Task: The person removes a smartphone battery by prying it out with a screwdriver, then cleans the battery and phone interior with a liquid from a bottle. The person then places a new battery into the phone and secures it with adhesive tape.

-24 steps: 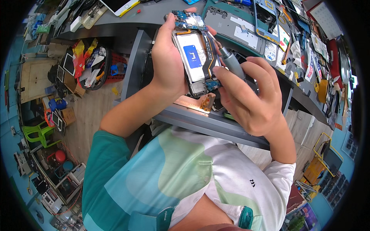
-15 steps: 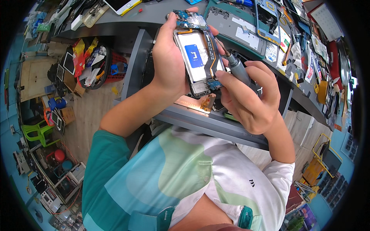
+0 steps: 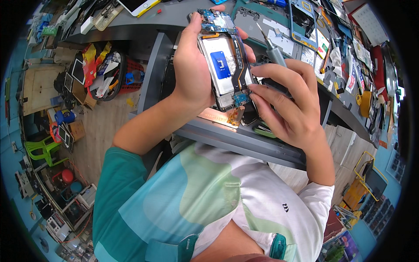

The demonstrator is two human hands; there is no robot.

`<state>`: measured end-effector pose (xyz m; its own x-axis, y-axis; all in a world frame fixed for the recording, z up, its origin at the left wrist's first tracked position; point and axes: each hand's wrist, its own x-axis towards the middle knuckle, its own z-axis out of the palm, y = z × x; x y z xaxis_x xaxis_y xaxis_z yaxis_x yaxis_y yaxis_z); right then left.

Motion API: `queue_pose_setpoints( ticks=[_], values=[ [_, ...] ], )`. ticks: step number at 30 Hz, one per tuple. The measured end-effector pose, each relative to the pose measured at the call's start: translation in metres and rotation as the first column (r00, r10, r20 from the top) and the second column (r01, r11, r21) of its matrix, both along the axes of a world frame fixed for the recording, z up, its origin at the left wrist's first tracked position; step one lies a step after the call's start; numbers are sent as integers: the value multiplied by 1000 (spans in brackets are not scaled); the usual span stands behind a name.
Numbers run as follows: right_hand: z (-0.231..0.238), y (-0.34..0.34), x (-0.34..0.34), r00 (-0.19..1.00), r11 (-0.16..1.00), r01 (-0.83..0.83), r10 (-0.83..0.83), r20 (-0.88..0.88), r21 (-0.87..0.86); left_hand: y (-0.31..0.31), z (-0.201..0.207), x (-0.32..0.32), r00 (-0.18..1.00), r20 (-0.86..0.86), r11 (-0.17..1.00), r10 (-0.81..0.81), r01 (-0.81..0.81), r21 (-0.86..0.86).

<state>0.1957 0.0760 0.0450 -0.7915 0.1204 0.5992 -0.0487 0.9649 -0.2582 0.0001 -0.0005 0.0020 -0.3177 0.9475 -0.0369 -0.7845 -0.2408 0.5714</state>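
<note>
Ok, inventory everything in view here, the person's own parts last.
Opened rectangular phone: 1, silver and black, upper centre
Slim metal screwdriver: 1, grey, right of phone
Open rectangular drawer: 1, grey, below phone
Long desk: 1, grey, top
Plastic basket: 1, red, left
Plastic chair: 1, green, far left
Smaller clutter: uncountable, mixed colours, several areas
Patterned shirt: 1, teal-green-white, lower centre
Left hand: 1, bare, holding phone
Right hand: 1, bare, holding screwdriver

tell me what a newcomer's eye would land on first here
Probably the opened phone, its insides bare, held in the left hand above an open drawer. Next, the screwdriver in the right hand, its tip toward the picture's top. At far left, a bright green chair stands out.
</note>
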Motion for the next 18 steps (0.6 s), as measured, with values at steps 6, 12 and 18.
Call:
queue_pose_setpoints(
  ticks=[6, 12, 18],
  values=[
    [3, -2, -3, 1000, 997, -1, -1, 24, 84, -5, 14, 4, 984, 177, 1000, 10, -5, -27],
    [5, -5, -7, 999, 989, -20, 16, 31, 148, 2, 0, 4, 997, -48, 998, 65, -66, -7],
    [5, -10, -7, 999, 985, 19, -28, 47, 173, 0, 15, 10, 992, -75, 991, 97, -103, -85]
  ],
)
